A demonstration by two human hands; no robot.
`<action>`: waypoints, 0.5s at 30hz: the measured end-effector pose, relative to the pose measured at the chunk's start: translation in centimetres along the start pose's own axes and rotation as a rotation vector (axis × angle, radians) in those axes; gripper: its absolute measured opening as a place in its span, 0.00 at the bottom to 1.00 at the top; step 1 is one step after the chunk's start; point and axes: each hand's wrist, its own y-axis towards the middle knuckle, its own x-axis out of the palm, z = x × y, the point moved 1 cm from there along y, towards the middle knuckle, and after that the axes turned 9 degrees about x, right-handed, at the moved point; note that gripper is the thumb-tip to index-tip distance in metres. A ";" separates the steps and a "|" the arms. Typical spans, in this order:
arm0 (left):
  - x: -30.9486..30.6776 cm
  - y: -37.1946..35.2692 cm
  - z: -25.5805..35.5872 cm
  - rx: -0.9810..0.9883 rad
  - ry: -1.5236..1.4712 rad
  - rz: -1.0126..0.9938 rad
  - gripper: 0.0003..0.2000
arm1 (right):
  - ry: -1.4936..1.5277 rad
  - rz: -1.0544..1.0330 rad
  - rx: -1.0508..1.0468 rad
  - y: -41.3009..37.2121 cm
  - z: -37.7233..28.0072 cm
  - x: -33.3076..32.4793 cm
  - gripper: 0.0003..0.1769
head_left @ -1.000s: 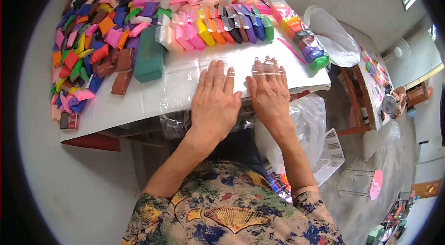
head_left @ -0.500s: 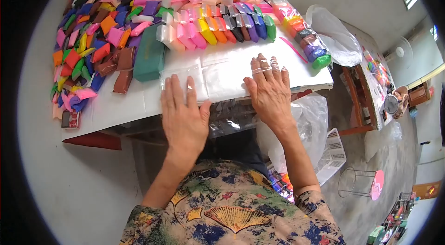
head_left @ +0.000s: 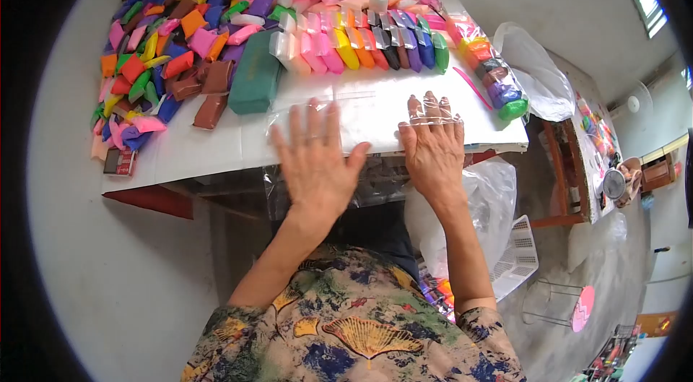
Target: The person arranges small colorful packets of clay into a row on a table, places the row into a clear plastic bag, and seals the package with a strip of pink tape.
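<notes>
My left hand point(head_left: 315, 165) is open with its fingers spread, slightly blurred, over the front edge of the white-covered table point(head_left: 216, 144). Beneath it a clear plastic bag point(head_left: 277, 194) lies partly on the table and hangs over the edge. My right hand point(head_left: 434, 154) is stretched out flat, palm down, and its fingertips appear to be under the clear film. Beyond both hands stands a neat double row of small coloured packets point(head_left: 354, 50). A green box point(head_left: 257, 75) sits at the row's left end.
Loose coloured packets point(head_left: 180, 24) cover the table's far left. A filled clear bag point(head_left: 498, 82) and a thin pink strip point(head_left: 472, 88) lie at the right. A small red device point(head_left: 120, 162) rests at the left corner. Below are a white basket point(head_left: 516, 252) and a pink-topped stool point(head_left: 582, 308).
The view has shifted, so the table items sit further right. My left hand has spread its fingers and moved right. My right hand stays flat, its fingertips still under the film.
</notes>
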 end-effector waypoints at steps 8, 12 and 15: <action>-0.8 0.0 1.3 0.058 -0.069 0.038 0.31 | 0.028 0.018 -0.001 0.3 -0.7 0.1 0.29; 0.2 2.6 2.7 0.185 -0.164 -0.010 0.28 | 0.030 0.028 -0.048 0.6 -0.9 0.2 0.29; 1.6 2.5 2.2 0.130 -0.128 -0.077 0.27 | 0.067 0.023 -0.069 0.8 -0.6 0.0 0.29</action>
